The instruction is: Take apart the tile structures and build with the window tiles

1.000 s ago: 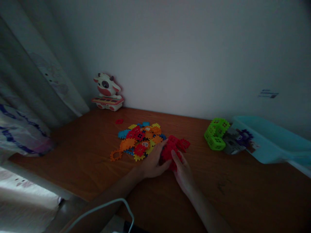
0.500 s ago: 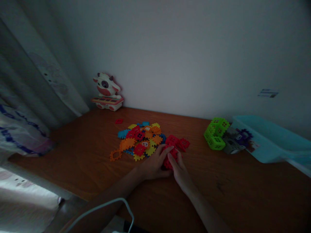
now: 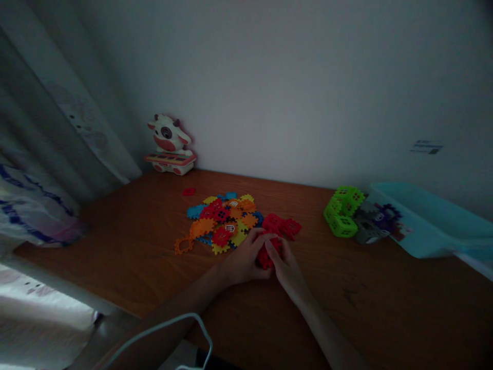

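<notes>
Between my two hands is a red block of interlocking plastic building pieces [image 3: 265,258], partly covered by the fingers. My left hand [image 3: 246,259] wraps round its left side. On its right side my right hand [image 3: 284,262] grips it, thumb across the top. Just behind the hands lie loose red window pieces [image 3: 274,223]. To the left spreads a pile of gear-edged pieces [image 3: 203,226] in orange, yellow, blue and red. An orange ring piece [image 3: 184,245] lies at the near left of the pile.
A cow toy with a keyboard [image 3: 169,146] stands at the back left. On the right are a green block construction [image 3: 342,211], a grey toy part [image 3: 367,226] and a light blue bin [image 3: 427,239]. A plastic bag [image 3: 34,210] sits at the left; a pale cable [image 3: 169,322] crosses below.
My hands stay on the red block in nearly the same place. The left thumb and the right fingers have shifted slightly on it.
</notes>
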`<move>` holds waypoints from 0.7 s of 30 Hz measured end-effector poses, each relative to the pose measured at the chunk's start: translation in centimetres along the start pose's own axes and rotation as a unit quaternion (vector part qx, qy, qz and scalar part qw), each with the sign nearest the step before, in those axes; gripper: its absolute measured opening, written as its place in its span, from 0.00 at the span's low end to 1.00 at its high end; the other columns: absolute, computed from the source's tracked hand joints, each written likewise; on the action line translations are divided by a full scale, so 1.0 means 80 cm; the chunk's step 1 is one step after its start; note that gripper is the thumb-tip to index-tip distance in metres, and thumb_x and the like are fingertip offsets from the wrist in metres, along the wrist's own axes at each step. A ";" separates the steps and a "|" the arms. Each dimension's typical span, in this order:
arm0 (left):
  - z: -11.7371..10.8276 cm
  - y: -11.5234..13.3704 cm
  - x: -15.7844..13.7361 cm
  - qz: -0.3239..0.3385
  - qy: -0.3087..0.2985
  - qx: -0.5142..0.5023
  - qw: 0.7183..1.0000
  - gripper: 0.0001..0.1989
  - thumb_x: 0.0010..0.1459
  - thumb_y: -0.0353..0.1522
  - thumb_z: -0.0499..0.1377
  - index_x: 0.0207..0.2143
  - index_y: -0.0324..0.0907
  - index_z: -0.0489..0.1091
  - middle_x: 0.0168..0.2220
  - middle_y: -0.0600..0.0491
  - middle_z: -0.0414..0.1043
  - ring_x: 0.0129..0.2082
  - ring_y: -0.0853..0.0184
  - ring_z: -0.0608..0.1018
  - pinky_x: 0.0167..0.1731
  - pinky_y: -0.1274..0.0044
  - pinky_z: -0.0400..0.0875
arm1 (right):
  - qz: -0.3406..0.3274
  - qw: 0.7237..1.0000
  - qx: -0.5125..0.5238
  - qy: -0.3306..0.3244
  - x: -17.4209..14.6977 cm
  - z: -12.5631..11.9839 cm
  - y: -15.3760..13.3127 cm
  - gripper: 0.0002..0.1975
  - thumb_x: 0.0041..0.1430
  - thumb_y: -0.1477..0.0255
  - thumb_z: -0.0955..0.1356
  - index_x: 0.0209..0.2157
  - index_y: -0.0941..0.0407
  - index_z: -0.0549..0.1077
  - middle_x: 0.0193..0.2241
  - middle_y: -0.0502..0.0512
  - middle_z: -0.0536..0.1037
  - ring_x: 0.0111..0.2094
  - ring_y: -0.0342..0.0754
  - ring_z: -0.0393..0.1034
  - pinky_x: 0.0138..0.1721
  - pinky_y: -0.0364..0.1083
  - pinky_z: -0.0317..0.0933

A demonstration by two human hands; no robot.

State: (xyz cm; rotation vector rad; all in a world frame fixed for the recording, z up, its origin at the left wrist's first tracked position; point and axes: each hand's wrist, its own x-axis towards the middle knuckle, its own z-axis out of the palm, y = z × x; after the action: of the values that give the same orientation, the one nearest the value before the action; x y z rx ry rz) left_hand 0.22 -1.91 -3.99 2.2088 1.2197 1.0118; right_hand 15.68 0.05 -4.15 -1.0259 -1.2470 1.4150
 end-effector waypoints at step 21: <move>-0.044 -0.016 0.026 -0.224 0.306 -0.159 0.911 0.34 0.54 0.41 0.67 0.59 0.44 0.60 0.57 0.45 0.67 0.56 0.59 0.72 0.57 0.65 0.66 | -0.008 0.999 0.038 0.007 -0.002 0.007 -0.001 0.26 0.51 0.46 0.71 0.42 0.52 0.72 0.29 0.50 0.76 0.25 0.46 0.68 0.23 0.45 0.60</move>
State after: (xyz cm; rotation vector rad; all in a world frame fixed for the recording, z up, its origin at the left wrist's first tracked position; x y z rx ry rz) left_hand -2.46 0.58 -1.76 1.2995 1.5801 1.6141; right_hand 15.16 -0.19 -3.99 -0.9716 -1.1791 1.4296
